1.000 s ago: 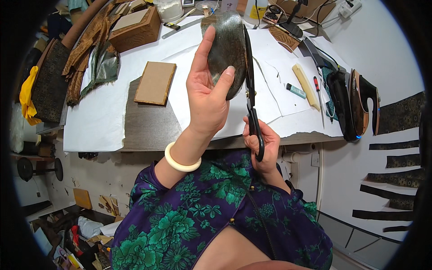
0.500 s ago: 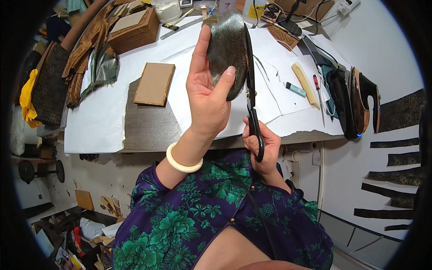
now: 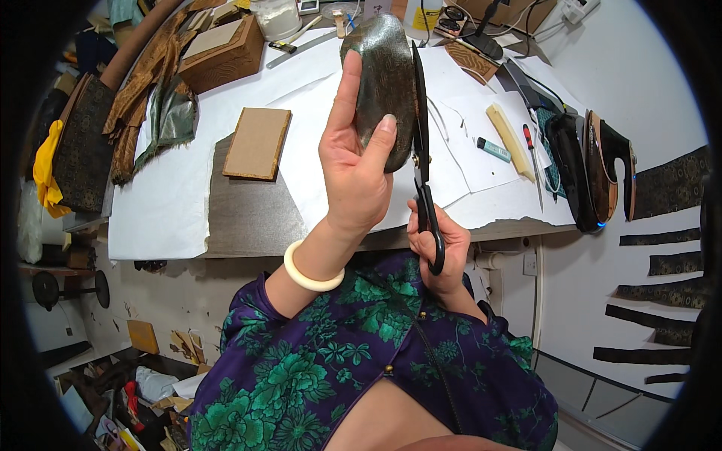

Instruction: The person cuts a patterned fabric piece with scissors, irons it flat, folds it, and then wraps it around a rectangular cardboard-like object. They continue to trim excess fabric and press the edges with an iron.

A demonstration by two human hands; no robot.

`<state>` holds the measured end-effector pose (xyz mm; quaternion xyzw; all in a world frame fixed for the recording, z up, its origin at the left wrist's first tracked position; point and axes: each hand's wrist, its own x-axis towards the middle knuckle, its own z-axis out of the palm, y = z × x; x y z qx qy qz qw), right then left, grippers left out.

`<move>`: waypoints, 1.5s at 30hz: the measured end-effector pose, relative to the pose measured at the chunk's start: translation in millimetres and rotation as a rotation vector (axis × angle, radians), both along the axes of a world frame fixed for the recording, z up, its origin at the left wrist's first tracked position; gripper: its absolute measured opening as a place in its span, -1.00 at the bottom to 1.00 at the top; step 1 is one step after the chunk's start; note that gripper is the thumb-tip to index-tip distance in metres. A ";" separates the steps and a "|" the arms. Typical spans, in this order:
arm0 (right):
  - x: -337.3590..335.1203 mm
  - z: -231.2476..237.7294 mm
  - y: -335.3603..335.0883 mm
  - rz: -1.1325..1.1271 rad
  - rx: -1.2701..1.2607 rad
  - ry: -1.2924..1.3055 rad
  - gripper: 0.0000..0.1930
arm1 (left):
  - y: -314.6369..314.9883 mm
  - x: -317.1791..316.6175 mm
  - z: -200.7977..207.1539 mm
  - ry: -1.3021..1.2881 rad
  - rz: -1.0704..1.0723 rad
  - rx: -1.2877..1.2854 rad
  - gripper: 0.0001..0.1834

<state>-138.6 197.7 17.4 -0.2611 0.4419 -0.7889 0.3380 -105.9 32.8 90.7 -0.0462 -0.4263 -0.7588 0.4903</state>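
Note:
Raised over the white paper on the table, my left hand point(image 3: 357, 161) grips a dark, glossy oval piece point(image 3: 383, 90) that looks like leather or stiff coated cloth. The thumb lies across its front and the index finger along its left edge. My right hand point(image 3: 444, 244) has its fingers through the handles of black scissors point(image 3: 421, 143). The blades point up and run along the right edge of the oval piece. How far apart the blades are is hard to tell from here. A cream bangle point(image 3: 312, 269) circles my left wrist.
A brown-edged board point(image 3: 257, 143) lies left of my hands, with a wooden box point(image 3: 223, 56) and folded brown cloth point(image 3: 147, 90) beyond. To the right are a teal tube point(image 3: 493, 149), a pale stick point(image 3: 510, 143), a red-handled pointed tool point(image 3: 532, 158) and an iron point(image 3: 602, 173). Thin offcuts point(image 3: 445, 128) lie on the paper.
My left hand and the oval piece have shifted slightly right. The piece is turned a little more upright beside the scissors, which stay close to its right edge.

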 end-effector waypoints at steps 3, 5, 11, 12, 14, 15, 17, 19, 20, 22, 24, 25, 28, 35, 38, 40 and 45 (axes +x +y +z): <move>-0.4 0.8 0.6 -0.009 0.012 0.006 -0.50 | 2.2 -2.4 -1.2 -0.009 0.015 -0.006 -0.23; 0.0 1.8 0.9 -0.006 0.021 0.000 -0.50 | 1.4 -2.6 -3.5 -0.020 0.033 -0.030 -0.23; 6.4 5.4 -4.5 -0.068 0.092 0.081 -0.39 | 3.0 -4.5 -5.5 0.000 0.091 -0.066 -0.24; 6.4 5.6 -4.6 -0.067 0.094 0.081 -0.39 | 2.8 -5.0 -6.3 -0.005 0.101 -0.076 -0.24; 6.3 5.8 -4.7 -0.065 0.094 0.081 -0.39 | 2.4 -5.8 -7.5 -0.017 0.120 -0.097 -0.23; 6.2 5.4 -4.9 -0.063 0.093 0.079 -0.39 | 2.5 -5.9 -7.1 -0.014 0.119 -0.095 -0.23; 5.6 4.5 -5.0 -0.062 0.090 0.076 -0.40 | 2.8 -6.2 -5.7 -0.006 0.114 -0.091 -0.23; 5.7 5.3 -4.8 -0.062 0.096 0.069 -0.39 | 2.1 -6.2 -6.8 -0.013 0.120 -0.097 -0.24; 5.8 5.8 -4.7 -0.061 0.099 0.066 -0.39 | 1.7 -6.2 -7.3 -0.016 0.124 -0.101 -0.24; 5.2 6.9 -3.9 -0.048 0.070 0.024 -0.52 | 1.1 -6.8 -7.6 0.000 0.111 -0.087 -0.24; 4.9 6.8 -3.8 -0.042 0.058 0.002 -0.58 | 1.2 -7.2 -7.5 0.009 0.104 -0.079 -0.24; 4.9 6.4 -4.0 -0.042 0.060 0.002 -0.59 | 1.3 -7.3 -7.3 0.011 0.103 -0.079 -0.24; 5.4 6.8 -3.9 -0.056 0.089 0.005 -0.60 | 1.1 -7.0 -6.4 0.017 0.097 -0.078 -0.24; -16.0 13.5 13.1 -0.130 0.049 -0.012 -0.56 | -2.5 -1.6 -5.7 -0.048 0.091 -0.004 -0.25; -39.8 17.1 26.1 -0.347 0.185 0.343 -0.51 | -26.4 2.7 -22.4 -0.274 -0.044 0.059 -0.27; -62.2 20.0 43.1 -0.435 0.306 0.788 -0.47 | -44.4 10.9 -42.0 -0.620 -0.153 -0.006 -0.30; -71.3 28.1 60.7 -0.560 0.496 1.188 -0.46 | -45.2 25.9 -80.9 -1.196 0.458 -0.959 -0.33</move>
